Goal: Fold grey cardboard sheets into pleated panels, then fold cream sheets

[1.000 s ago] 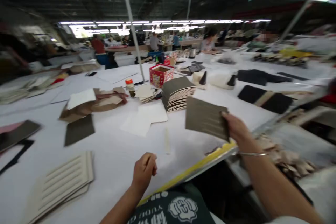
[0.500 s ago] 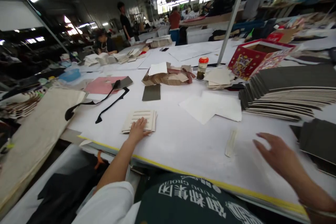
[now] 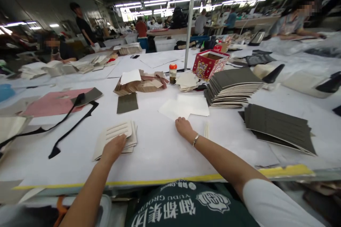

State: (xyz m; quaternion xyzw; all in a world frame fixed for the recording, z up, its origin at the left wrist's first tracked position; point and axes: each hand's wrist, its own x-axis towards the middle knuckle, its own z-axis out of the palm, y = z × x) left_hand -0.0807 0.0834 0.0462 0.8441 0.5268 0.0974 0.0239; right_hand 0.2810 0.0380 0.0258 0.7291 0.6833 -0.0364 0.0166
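My left hand (image 3: pixel 115 148) is closed at the right edge of a small stack of cream pieces (image 3: pixel 119 131) with raised stripes, its fingers on the top piece. My right hand (image 3: pixel 183 127) has its fingers curled in near the lower edge of some white sheets (image 3: pixel 193 104); whether it holds anything is hidden. Just right of that wrist lie narrow cream strips (image 3: pixel 206 129). A dark grey square piece (image 3: pixel 127 103) lies beyond the cream stack.
Dark grey panels stand in a fanned stack (image 3: pixel 231 85), with a lower pile (image 3: pixel 278 127) at right. Behind are a red box (image 3: pixel 209 64), a lidded jar (image 3: pixel 173 74) and a metal pole (image 3: pixel 190 25). Black straps (image 3: pixel 71 127) and pink material (image 3: pixel 50 103) lie left. Other people work beyond.
The view has turned to the right. My right hand has moved left across the table, from beyond the narrow strips to the white sheets, and its fingers have curled. My left hand stays at the cream stack.
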